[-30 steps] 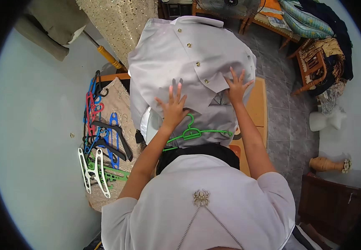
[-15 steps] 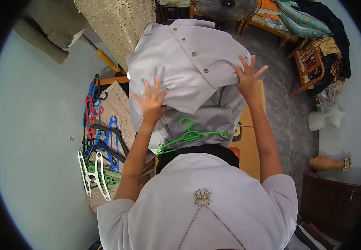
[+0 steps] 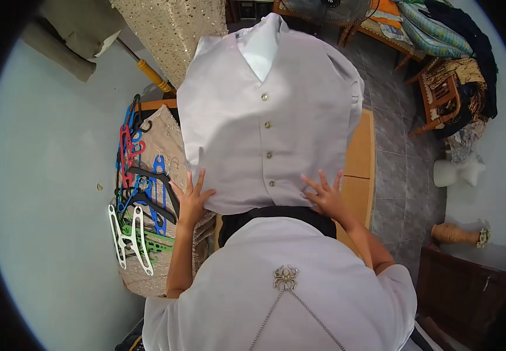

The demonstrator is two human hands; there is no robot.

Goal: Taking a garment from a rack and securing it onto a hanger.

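Note:
A pale grey vest [image 3: 223, 140] lies front up before me, its V-neck at the far end and several metal buttons running down its middle. White lining [image 3: 260, 52] shows in the neck opening. At the vest's lower left corner, my left hand [image 3: 192, 205] has its fingers spread, the tips against the fabric edge. My right hand [image 3: 329, 200] rests on the lower right part, fingers spread and lying on the cloth. Both hands appear to hold nothing. Whatever lies under the vest is hidden.
Plastic hangers [image 3: 159, 193] in several colours lie on a beige lace cloth [image 3: 153, 134] at the left. A tan board-like surface [image 3: 357, 181] shows right of the vest. Farther right are a wooden chair [image 3: 440, 105] with clothes, a white mannequin form [image 3: 458, 171] and a woven vase [image 3: 454, 234].
The vest's lower front has come down toward me and lies flat, covering the green hanger and grey cloth. Both hands have moved nearer my body with it.

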